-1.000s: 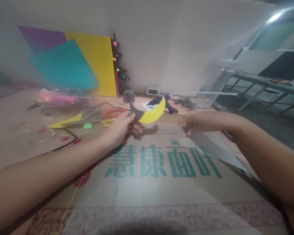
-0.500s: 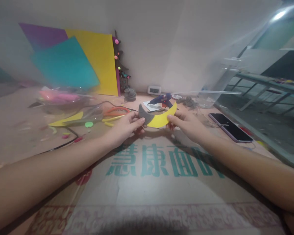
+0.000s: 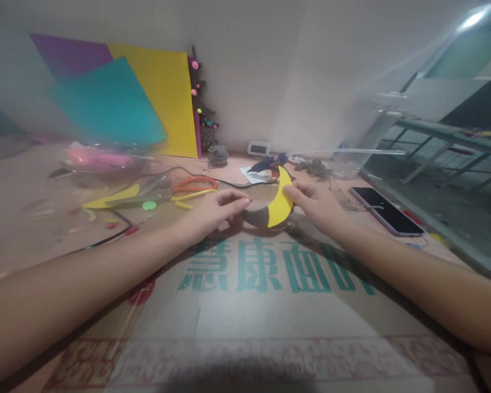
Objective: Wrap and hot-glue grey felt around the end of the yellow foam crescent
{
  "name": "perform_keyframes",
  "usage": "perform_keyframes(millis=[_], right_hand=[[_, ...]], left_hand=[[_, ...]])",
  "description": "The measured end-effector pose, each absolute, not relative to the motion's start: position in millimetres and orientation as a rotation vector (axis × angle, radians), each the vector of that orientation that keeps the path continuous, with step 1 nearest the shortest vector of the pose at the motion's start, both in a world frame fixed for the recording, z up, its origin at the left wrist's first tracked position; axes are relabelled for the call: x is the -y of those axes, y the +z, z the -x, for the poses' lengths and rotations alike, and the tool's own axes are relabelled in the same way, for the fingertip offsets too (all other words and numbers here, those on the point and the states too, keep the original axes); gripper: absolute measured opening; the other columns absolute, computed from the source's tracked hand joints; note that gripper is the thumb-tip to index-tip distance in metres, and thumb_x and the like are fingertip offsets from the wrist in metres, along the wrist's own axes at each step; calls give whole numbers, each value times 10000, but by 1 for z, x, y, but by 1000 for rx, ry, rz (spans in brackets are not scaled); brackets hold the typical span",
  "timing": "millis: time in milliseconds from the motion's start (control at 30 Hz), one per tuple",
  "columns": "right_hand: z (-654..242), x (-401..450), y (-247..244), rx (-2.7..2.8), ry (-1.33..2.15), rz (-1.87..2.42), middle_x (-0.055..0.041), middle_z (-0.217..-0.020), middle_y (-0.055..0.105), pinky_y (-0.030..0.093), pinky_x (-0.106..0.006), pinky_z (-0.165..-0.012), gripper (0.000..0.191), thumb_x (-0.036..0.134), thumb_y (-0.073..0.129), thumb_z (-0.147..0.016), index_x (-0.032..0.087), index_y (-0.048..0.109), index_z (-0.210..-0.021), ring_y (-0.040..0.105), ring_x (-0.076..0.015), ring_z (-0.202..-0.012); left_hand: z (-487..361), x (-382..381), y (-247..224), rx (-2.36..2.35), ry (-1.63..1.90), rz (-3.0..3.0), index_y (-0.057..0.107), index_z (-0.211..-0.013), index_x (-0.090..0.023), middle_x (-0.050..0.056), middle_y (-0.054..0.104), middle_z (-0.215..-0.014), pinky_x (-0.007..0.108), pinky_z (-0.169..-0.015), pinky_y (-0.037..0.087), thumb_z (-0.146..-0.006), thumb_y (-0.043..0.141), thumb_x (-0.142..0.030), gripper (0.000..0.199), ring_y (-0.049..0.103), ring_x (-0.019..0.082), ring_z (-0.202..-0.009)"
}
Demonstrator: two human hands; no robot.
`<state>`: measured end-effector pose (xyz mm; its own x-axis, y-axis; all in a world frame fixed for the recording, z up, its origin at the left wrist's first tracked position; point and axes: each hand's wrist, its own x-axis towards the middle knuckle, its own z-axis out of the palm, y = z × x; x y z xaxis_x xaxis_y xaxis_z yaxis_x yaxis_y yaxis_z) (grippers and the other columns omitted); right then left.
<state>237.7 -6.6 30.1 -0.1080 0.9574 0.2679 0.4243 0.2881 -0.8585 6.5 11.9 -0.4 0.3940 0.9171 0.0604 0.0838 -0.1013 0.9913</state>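
Observation:
A crescent cutout (image 3: pixel 281 204), yellow on its right part and dark grey on its left, is held up above the cardboard. My right hand (image 3: pixel 313 204) pinches the yellow part near its outer edge, thumb in front. My left hand (image 3: pixel 216 213) is closed, thumb and forefinger together at the grey end, whose tip they hide. Just behind the crescent a dark blue glue gun (image 3: pixel 265 164) rests by a white piece of paper (image 3: pixel 254 175). Left of my left hand lie orange-handled scissors (image 3: pixel 194 184) and yellow strips (image 3: pixel 192 196).
Printed cardboard (image 3: pixel 245 316) covers the front of the table. Coloured sheets (image 3: pixel 110 103) lean on the wall, beside a small decorated tree (image 3: pixel 207 120). A phone (image 3: pixel 387 211) lies at right, near a clear plastic container (image 3: pixel 347 164). A black cable (image 3: pixel 123 218) crosses the left side.
The crescent has turned, its yellow tip now pointing up and its grey part lower. My left fingers have shifted slightly right, toward the grey end's tip.

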Motion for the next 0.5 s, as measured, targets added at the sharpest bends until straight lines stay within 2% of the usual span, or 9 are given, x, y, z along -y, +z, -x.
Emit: perform_keyframes(millis=[100, 200, 300, 367, 433, 500], right_hand=[[-235, 10, 32, 1710, 709, 1312, 6, -663, 588, 423, -252, -571, 270, 369, 572, -889, 196, 568, -683, 533, -127, -601], [-234, 12, 33, 1806, 657, 1285, -4, -673, 610, 442, -264, -598, 308, 389, 522, -923, 195, 573, -690, 559, -139, -621], [-235, 13, 29, 1980, 605, 1176, -40, -803, 688, 481, -296, -711, 344, 433, 464, -956, 190, 653, -801, 627, -171, -754], [-235, 14, 24, 2086, 531, 1161, -59, -925, 726, 489, -313, -776, 270, 421, 555, -913, 190, 693, -917, 654, -196, -857], [-235, 15, 18, 2166, 420, 1177, -61, -969, 742, 486, -313, -784, 212, 361, 623, -876, 193, 704, -974, 665, -202, -881], [-235, 17, 13, 2264, 297, 1154, -52, -935, 751, 475, -302, -762, 185, 318, 581, -912, 197, 710, -965, 668, -188, -844]], left_hand=[[-7, -9, 0, -946, 786, -1646, 692, -975, -191, 12, 672, -735, 192, -494, 421, -772, 717, -433, 317, 598, 126, -598], [-8, -7, -1, -952, 764, -1779, 690, -899, -180, 13, 666, -718, 188, -475, 399, -786, 704, -414, 261, 572, 113, -562], [-9, -7, -1, -956, 849, -1713, 611, -877, -188, 5, 651, -705, 179, -462, 393, -842, 638, -431, 247, 571, 108, -556], [-9, -7, 0, -942, 894, -1591, 536, -896, -201, 0, 654, -715, 178, -468, 414, -871, 600, -434, 243, 589, 111, -561], [-10, -7, 1, -916, 920, -1498, 492, -900, -204, -6, 646, -714, 180, -484, 436, -882, 587, -414, 231, 600, 109, -560], [-11, -7, 1, -900, 946, -1446, 484, -897, -200, -17, 622, -696, 178, -492, 444, -887, 584, -393, 218, 591, 99, -545]])
